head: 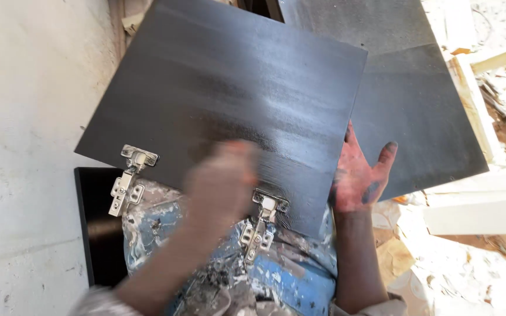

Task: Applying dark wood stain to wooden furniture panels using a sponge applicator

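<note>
Lap-borne black panel [224, 99], hinges [129, 178] nearest.

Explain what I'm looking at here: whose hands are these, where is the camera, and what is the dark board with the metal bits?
There is no machine here. The single picture comes from a camera worn on a person's head, looking down at their own two bare hands and lap.

The big dark square is a black panel, resting on the person's paint-spattered blue trousers. Two silver hinges are fixed along its near edge: a left hinge and a right hinge.

The right hand, smeared red and black, steadies the panel's right edge with open fingers. The left hand is blurred over the panel's surface, so whether it holds anything cannot be told.

A second dark panel lies behind, and another dark board stands beside the left leg. Pale wooden battens lie to the right; a pale wall runs along the left.
</note>
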